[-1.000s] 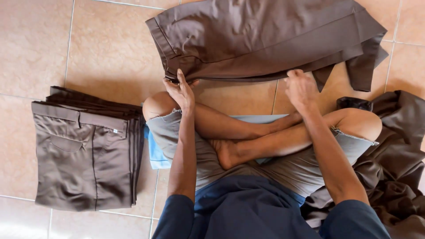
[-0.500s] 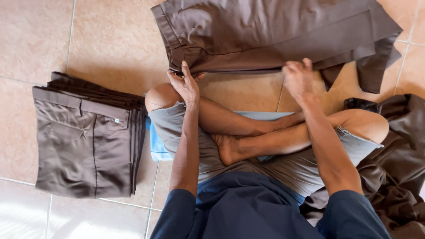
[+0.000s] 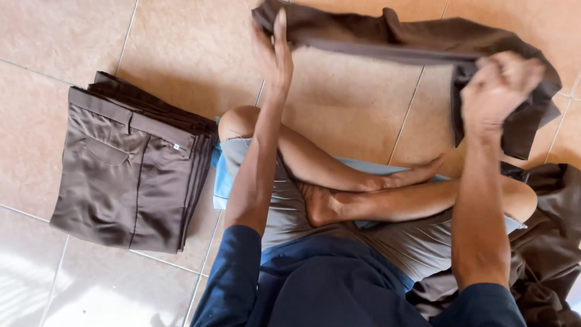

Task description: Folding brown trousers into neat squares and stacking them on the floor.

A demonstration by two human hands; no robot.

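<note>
Overhead, both hands' grip, left and right, clasps brown trousers.

One small label, no packages, signs or screens

A tiny white rectangular fabric tag sits on the waistband of the top pair in the stack of folded brown trousers, near the stack's right edge; its print is too small to tell.

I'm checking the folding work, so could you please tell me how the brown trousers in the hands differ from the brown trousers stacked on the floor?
The held brown trousers hang lifted and loosely doubled between left hand and right hand; the stacked brown trousers lie flat, squarely folded, untouched on the tiled floor. Both look the same brown fabric.
</note>
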